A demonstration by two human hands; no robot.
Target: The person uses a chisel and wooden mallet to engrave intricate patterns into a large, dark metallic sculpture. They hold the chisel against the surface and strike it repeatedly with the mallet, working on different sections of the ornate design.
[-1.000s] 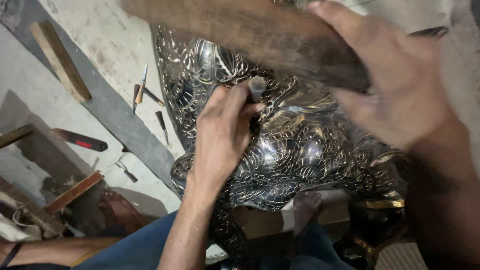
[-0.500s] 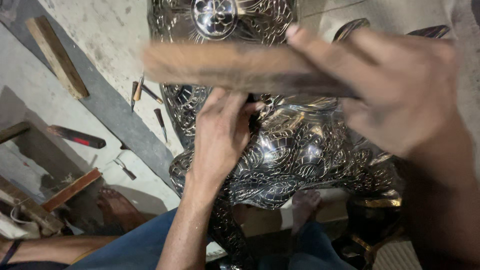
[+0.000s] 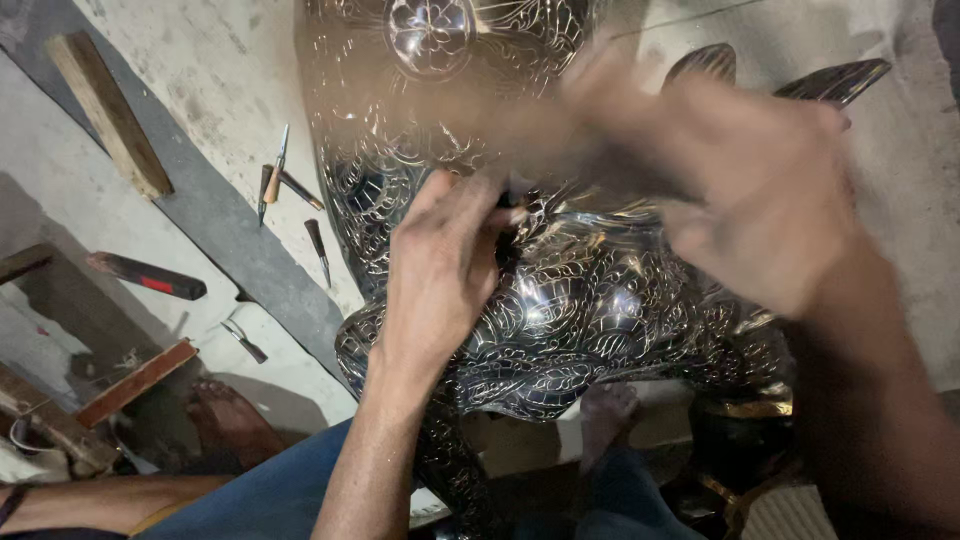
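Left hand is pinched around a small dark punch set against the engraved silvery metal piece filling the middle of the view; right hand, badly blurred, seems clenched on a wooden mallet above it

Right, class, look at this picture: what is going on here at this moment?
A person sits over a large dark metal piece covered in engraved scrollwork. The left hand presses a small dark tool against its surface. The right hand is blurred in motion above it, gripping a wooden block. Spare chisels and wooden strips lie on the floor to the left.
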